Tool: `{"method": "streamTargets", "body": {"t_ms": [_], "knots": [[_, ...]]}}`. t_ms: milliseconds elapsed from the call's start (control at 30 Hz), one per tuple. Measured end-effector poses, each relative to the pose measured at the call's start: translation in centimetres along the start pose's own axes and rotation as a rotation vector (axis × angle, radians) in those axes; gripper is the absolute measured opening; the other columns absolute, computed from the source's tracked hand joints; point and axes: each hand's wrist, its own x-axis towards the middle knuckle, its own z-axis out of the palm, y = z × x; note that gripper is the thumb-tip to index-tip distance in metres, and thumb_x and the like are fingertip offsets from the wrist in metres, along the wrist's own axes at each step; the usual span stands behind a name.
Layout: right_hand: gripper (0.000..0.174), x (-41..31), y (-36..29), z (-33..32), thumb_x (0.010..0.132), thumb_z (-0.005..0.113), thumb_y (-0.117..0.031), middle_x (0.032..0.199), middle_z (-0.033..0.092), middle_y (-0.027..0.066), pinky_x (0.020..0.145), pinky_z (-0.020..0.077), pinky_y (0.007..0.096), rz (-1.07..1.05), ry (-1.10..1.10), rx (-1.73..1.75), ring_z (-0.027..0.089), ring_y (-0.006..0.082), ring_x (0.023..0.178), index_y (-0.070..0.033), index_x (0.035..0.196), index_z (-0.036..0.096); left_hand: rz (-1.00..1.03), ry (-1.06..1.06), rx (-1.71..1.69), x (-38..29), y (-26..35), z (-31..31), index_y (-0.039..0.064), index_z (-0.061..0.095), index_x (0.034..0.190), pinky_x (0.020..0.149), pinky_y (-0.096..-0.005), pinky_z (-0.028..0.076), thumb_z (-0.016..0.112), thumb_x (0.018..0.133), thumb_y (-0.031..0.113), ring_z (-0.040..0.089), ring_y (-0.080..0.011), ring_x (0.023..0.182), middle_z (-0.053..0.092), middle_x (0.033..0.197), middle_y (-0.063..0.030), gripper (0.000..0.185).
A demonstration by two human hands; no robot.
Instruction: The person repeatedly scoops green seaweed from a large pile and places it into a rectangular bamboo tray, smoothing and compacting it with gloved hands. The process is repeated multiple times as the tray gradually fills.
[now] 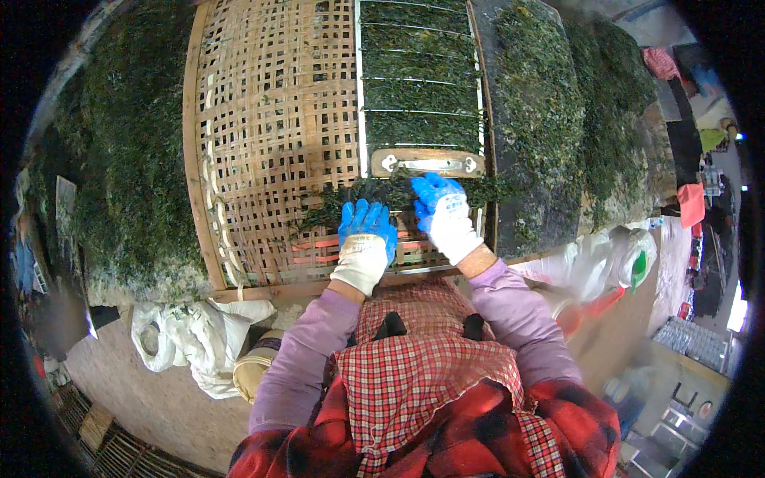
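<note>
Both hands wear white gloves with blue coated palms and fingers. My left hand point(366, 236) lies flat, fingers slightly spread, at the near end of a woven bamboo tray point(275, 119) with a wooden rim. My right hand point(443, 209) rests on dark green leaves point(391, 191) just below a wooden bar with a metal handle point(433, 164); its fingers are bent, and whether they grip leaves is unclear. Beyond the bar, a white frame with crosswise bars point(361, 89) lies on the tray's right part, its sections filled with green leaves.
Heaps of green leafy material point(131, 143) lie left of the tray, and more leaves point(538, 107) spread to its right. White sacks point(191, 340) and a round bucket point(254, 367) stand below at the left. Plastic bags point(603, 263) and a reddish container point(568, 316) are at the right.
</note>
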Motion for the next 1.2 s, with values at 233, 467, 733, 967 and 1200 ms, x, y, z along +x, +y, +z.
{"method": "streamTargets", "body": {"t_ms": [233, 467, 733, 967, 1200], "knots": [[0.032, -2.6, 2.6, -3.4, 0.076, 0.064, -0.01, 0.103, 0.065, 0.0124, 0.082, 0.0477, 0.0509, 0.346, -0.126, -0.441, 0.062, 0.0353, 0.095, -0.014, 0.107, 0.067, 0.022, 0.112, 0.037, 0.7, -0.3, -1.8, 0.006, 0.072, 0.105, 0.104, -0.0533, 0.041, 0.071, 0.08, 0.026, 0.059, -0.0345, 0.112, 0.067, 0.111, -0.0096, 0.032], [0.03, -5.4, 2.6, -5.0, 0.078, 0.061, -0.018, 0.102, 0.062, 0.0079, 0.097, 0.0398, 0.0535, 0.12, -0.132, -0.585, 0.055, 0.0295, 0.108, -0.013, 0.107, 0.067, 0.075, 0.209, 0.09, 0.8, 1.2, -4.2, 0.007, 0.069, 0.1, 0.09, -0.054, 0.043, 0.071, 0.079, 0.029, 0.059, -0.0331, 0.099, 0.064, 0.101, -0.0091, 0.03], [0.032, -4.5, 2.7, -2.6, 0.075, 0.065, -0.011, 0.097, 0.063, 0.0157, 0.086, 0.0476, 0.0509, 0.056, -0.223, -0.109, 0.061, 0.0385, 0.094, -0.006, 0.107, 0.062, 0.044, 0.012, 0.004, 2.9, 5.7, -0.6, 0.008, 0.067, 0.097, 0.101, -0.0529, 0.04, 0.068, 0.081, 0.026, 0.058, -0.0354, 0.1, 0.064, 0.099, -0.0109, 0.024], [0.052, -7.4, 7.2, -5.8, 0.07, 0.069, -0.011, 0.109, 0.064, 0.0192, 0.103, 0.0434, 0.05, 0.184, -0.102, -0.268, 0.06, 0.0402, 0.108, -0.004, 0.121, 0.062, 0.017, -0.026, 0.099, 2.6, 4.5, -0.1, 0.005, 0.07, 0.101, 0.107, -0.0509, 0.039, 0.069, 0.08, 0.028, 0.059, -0.0332, 0.109, 0.066, 0.106, -0.0116, 0.031], [0.03, -5.0, 8.7, -5.5, 0.079, 0.061, -0.018, 0.119, 0.064, 0.0193, 0.109, 0.0318, 0.0583, 0.253, -0.115, -0.597, 0.054, 0.0423, 0.119, -0.011, 0.108, 0.067, 0.267, -0.11, -0.037, 5.5, 10.6, 6.3, -0.003, 0.06, 0.131, 0.12, -0.0532, 0.026, 0.062, 0.087, 0.05, 0.047, -0.0417, 0.134, 0.057, 0.138, -0.0229, 0.069]]}}
